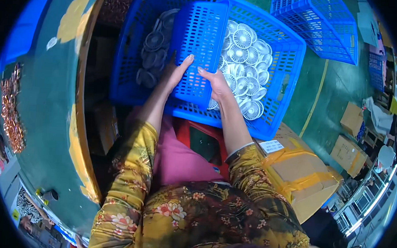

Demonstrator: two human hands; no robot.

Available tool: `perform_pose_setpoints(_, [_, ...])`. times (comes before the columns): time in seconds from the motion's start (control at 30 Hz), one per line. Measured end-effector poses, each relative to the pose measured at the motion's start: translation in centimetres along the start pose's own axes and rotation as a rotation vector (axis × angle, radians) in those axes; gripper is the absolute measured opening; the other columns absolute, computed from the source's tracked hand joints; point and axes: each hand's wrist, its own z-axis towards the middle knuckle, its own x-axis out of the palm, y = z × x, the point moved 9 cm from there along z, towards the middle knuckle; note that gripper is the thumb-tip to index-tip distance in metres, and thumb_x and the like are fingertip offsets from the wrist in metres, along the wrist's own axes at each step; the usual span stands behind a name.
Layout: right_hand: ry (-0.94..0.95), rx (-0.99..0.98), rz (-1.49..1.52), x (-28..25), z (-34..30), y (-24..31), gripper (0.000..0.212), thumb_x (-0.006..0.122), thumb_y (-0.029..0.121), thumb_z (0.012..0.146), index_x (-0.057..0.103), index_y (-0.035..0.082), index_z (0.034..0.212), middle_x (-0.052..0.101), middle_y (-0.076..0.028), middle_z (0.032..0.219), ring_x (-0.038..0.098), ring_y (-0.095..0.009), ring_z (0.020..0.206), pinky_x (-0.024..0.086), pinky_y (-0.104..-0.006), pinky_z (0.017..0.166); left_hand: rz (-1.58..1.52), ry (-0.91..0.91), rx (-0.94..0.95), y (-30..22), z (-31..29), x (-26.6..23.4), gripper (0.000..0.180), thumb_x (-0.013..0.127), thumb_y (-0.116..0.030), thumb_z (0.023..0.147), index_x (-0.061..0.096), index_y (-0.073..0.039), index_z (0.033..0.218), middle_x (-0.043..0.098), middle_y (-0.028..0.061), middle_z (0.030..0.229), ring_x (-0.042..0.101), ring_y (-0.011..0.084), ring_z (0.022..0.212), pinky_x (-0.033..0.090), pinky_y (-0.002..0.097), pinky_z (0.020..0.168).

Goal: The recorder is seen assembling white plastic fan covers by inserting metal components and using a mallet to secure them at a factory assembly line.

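Observation:
My left hand [177,74] and my right hand [217,83] grip a smaller blue perforated plastic basket [204,33] from its near part, thumbs over its side. The basket is tipped up, so a slotted face shows; its inside is hidden. It is held over a large blue crate [285,79]. In that crate lies a heap of white round slotted fan grilles [243,39] to the right of the basket. More grilles [154,41] lie in shadow on its left. My fingers are partly hidden behind the basket.
A green-topped table [42,99] with a taped edge runs along the left, bearing copper-coloured coiled parts [12,111]. On the right stands a taped cardboard box [300,166]. Another blue crate [320,27] is at the far right. A red stool [222,147] is near my knees.

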Motion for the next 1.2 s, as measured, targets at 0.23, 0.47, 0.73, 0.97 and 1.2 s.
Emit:
perform_pose_setpoints(0.23, [-0.245, 0.047, -0.268, -0.6, -6.4, 1.6, 0.025, 0.062, 0.006, 0.086, 0.06, 0.001, 0.111, 0.068, -0.009, 0.094, 0.066, -0.017, 0.075, 0.055, -0.031, 0.066, -0.065, 0.174, -0.222, 1.5, -5.8, 3.6, 0.079, 0.053, -0.063, 0.087, 0.034, -0.012, 0.145, 0.053, 0.0134, 0.133, 0.054, 0.0229, 0.115, 0.046, 0.0425, 0.093])
perform_pose_setpoints(0.47, [-0.32, -0.228, -0.577, 1.9, -0.3, 1.2, 0.011, 0.061, 0.008, 0.085, 0.063, 0.002, 0.094, 0.064, -0.007, 0.071, 0.061, -0.014, 0.06, 0.048, -0.0319, 0.053, -0.092, -0.215, -0.145, 2.9, -2.7, -1.0, 0.069, 0.057, -0.053, 0.089, 0.047, -0.002, 0.134, 0.055, 0.017, 0.131, 0.053, 0.0306, 0.117, 0.041, 0.0421, 0.099])
perform_pose_setpoints(0.73, [-0.601, -0.505, -0.884, -6.7, -5.5, 1.9, 0.055, 0.059, 0.028, 0.09, 0.046, -0.003, 0.133, 0.05, -0.023, 0.133, 0.048, -0.036, 0.123, 0.036, -0.0409, 0.105, 0.875, -0.476, 0.099, -3.0, -2.1, -1.5, 0.102, 0.074, -0.047, 0.073, 0.018, -0.013, 0.15, 0.019, 0.0328, 0.149, 0.023, 0.0524, 0.135, 0.029, 0.0512, 0.11])
perform_pose_setpoints(0.97, [-1.289, 0.226, -1.065, -23.8, -8.3, 1.1, 0.074, 0.034, 0.057, 0.093, 0.036, -0.002, 0.138, 0.052, -0.029, 0.129, 0.053, -0.047, 0.113, 0.038, -0.0522, 0.098, 0.804, -0.338, 0.175, -2.2, 0.4, -2.8, 0.089, 0.063, -0.004, 0.075, 0.019, -0.018, 0.151, 0.023, 0.0306, 0.149, 0.029, 0.0515, 0.132, 0.032, 0.0493, 0.11])
perform_pose_setpoints(1.2, [-1.364, -0.127, -0.854, -19.7, -3.3, -1.1, 0.072, 0.048, 0.049, 0.09, 0.031, 0.006, 0.145, 0.047, -0.025, 0.137, 0.045, -0.042, 0.125, 0.033, -0.0427, 0.105, 0.834, -0.381, 0.284, -3.0, 0.7, -2.9, 0.09, 0.06, 0.005, 0.071, 0.022, -0.02, 0.15, 0.026, 0.03, 0.147, 0.032, 0.0503, 0.131, 0.037, 0.0493, 0.106])
